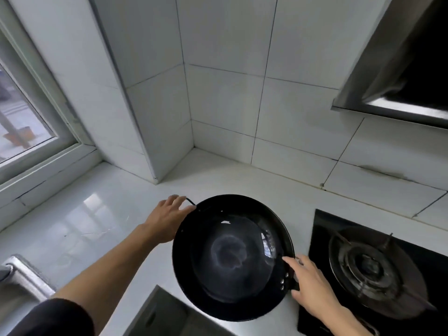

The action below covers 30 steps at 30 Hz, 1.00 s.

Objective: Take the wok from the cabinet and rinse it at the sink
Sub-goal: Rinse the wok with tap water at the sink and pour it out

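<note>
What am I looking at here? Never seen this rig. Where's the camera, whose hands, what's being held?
No robot: a person wears one wide-angle camera on the head, looking forward and down. The left hand and right hand hold a black wok by small handles at opposite rim sides, over a white countertop. A gas stove lies at right, a range hood above it. A metal edge at lower left looks like the sink. A window is at left.
</note>
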{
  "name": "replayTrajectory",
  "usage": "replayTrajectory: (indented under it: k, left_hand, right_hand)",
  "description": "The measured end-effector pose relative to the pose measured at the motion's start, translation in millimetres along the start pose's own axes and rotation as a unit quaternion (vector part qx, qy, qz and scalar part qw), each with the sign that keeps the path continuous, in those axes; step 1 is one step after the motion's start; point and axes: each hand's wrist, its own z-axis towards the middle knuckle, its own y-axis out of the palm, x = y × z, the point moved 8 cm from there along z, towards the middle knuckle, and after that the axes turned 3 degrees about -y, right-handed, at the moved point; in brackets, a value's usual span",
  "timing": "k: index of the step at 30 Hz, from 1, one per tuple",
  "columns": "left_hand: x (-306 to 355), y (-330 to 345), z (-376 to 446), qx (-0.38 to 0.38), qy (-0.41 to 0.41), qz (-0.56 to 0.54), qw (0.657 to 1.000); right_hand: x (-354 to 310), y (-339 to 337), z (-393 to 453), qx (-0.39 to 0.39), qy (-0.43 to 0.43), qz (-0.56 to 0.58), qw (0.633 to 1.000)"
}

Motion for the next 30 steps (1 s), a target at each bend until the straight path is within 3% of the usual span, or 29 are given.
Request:
replayTrajectory:
  k: [7, 13, 17, 23, 30]
  left_hand:
    - [-13.8, 29.4, 58.0, -0.053, 0.111, 0.149, 0.981]
    - [-13.6, 49.9, 83.6, -0.077, 0.201, 0.138, 0.967]
    - [-10.5, 59.4, 87.3, -0.053, 0.237, 0.150, 0.958]
    - [-12.9, 61.7, 73.4, -0.057, 0.204, 0.132, 0.968]
    - [-47.8, 55.8, 8.5, -0.071, 0.083, 0.082, 0.991]
  right_hand:
    - [5.5, 14.4, 4.1, -0.016, 0.089, -0.007, 0.996]
    - [4.5, 18.8, -5.3, -0.010, 0.133, -0.037, 0.990]
    - [3.6, 20.4, -5.6, -0.001, 0.152, -0.039, 0.988]
    - [5.6, 9.9, 4.2, 0.015, 0.110, -0.012, 0.994]
    - [-5.2, -17.9, 46.1, 0.042, -0.053, -0.013, 0.998]
